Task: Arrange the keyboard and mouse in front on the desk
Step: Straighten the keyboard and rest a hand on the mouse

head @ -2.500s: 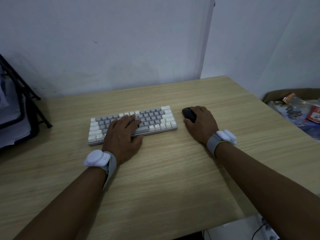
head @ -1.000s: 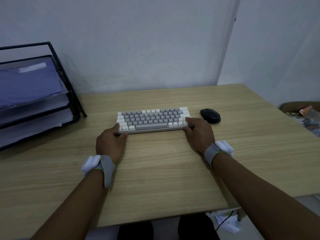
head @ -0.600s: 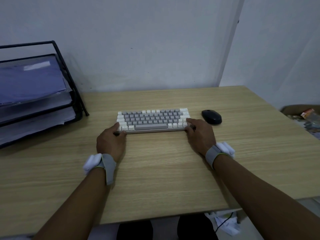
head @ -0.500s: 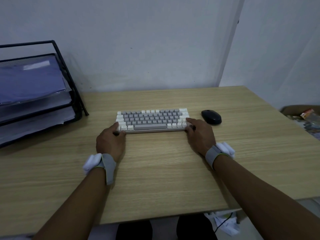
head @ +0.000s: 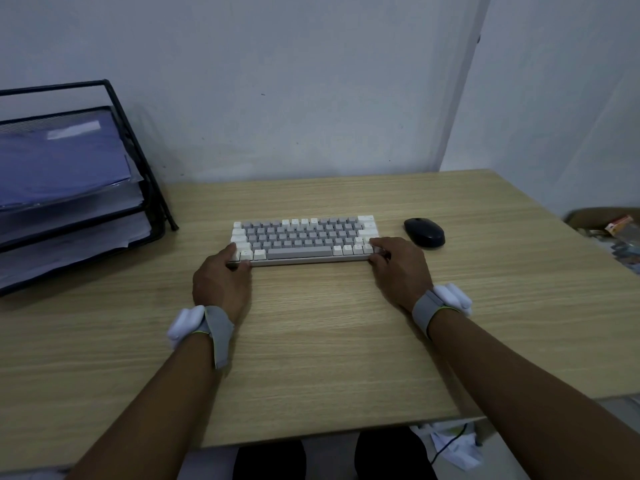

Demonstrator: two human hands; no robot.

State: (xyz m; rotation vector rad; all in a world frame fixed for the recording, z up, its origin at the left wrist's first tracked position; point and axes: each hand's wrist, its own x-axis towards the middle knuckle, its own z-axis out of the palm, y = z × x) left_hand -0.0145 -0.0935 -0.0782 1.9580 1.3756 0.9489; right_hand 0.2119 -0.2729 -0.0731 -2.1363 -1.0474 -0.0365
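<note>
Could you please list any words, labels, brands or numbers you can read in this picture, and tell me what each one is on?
None can be read.
Keyboard: any key legends are too small and blurred to make out.
Mouse: no marking visible.
White label on the blue folder in the black file tray: appears blank or too blurred.
Red packet at the right edge: printing is there but illegible.

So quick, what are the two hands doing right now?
Left hand: closed on the keyboard's near left corner.
Right hand: closed on its near right corner; the mouse lies untouched beside it.
</note>
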